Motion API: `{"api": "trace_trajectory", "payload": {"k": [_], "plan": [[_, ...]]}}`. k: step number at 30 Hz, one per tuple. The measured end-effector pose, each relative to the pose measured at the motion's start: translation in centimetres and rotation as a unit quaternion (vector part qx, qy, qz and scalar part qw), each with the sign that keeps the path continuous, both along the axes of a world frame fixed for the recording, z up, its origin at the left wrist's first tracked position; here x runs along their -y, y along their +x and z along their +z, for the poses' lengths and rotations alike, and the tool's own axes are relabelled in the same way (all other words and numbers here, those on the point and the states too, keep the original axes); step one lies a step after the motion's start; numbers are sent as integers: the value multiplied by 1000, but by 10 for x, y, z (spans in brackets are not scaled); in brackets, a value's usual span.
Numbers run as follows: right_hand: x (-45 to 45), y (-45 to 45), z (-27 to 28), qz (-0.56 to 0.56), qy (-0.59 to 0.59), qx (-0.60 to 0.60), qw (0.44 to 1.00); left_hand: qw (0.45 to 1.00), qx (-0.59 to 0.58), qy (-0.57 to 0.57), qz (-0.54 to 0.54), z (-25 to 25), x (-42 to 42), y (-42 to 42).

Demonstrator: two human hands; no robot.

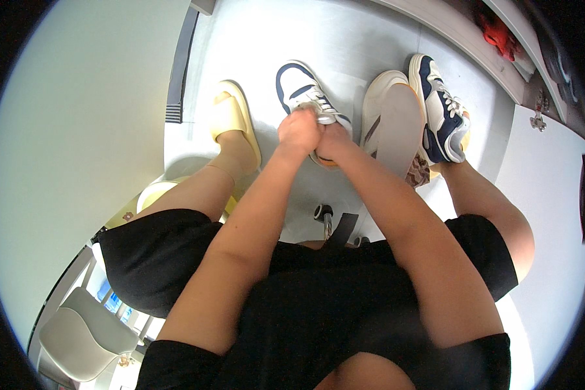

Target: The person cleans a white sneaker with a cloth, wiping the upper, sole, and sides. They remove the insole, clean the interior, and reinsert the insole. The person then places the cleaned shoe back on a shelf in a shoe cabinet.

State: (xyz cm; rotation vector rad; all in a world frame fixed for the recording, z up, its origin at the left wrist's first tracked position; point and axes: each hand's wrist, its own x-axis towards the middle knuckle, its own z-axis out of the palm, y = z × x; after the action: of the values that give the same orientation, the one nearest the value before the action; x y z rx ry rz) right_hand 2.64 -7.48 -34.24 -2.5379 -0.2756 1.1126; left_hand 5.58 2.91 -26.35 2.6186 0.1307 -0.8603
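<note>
A white and navy lace-up sneaker [300, 90] is on the pale floor between my feet, toe pointing away from me. My left hand [300, 129] is closed over its laces and tongue, the fingers slightly blurred. My right hand [334, 139] grips it at the opening near the heel, touching my left hand; its fingertips are hidden. The matching sneaker [436, 112] stands to the right, in front of my right foot. Beside it are a cream sole-shaped item [375, 107] and a flat greyish insole-like piece [400, 126] that overlaps it.
A yellow slide slipper [229, 114] is on my left foot. A cabinet with an open white door [541, 185] and a red item [499, 36] inside stands at right. A pale panel [87, 97] borders the left. Below me are a caster [323, 212] and, lower left, a chair [83, 336].
</note>
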Motion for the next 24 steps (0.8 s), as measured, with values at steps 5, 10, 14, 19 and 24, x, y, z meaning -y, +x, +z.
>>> {"api": "trace_trajectory", "payload": {"k": [5, 10, 14, 19, 24], "plan": [[1, 6, 22, -205, 50, -62, 976, 999, 30, -9, -23, -7, -1, -10], [3, -12, -24, -163, 127, 13, 978, 999, -10, -10, -46, -4, -3, -4], [-1, 2, -20, -198, 245, -41, 948, 997, 21, -40, -66, -1, -7, -6], [0, 10, -19, -214, 311, -74, 923, 998, 20, -36, -38, -5, -5, -8], [-2, 3, -9, -178, 170, -56, 968, 1000, 22, -5, -13, -11, 0, -9]]}}
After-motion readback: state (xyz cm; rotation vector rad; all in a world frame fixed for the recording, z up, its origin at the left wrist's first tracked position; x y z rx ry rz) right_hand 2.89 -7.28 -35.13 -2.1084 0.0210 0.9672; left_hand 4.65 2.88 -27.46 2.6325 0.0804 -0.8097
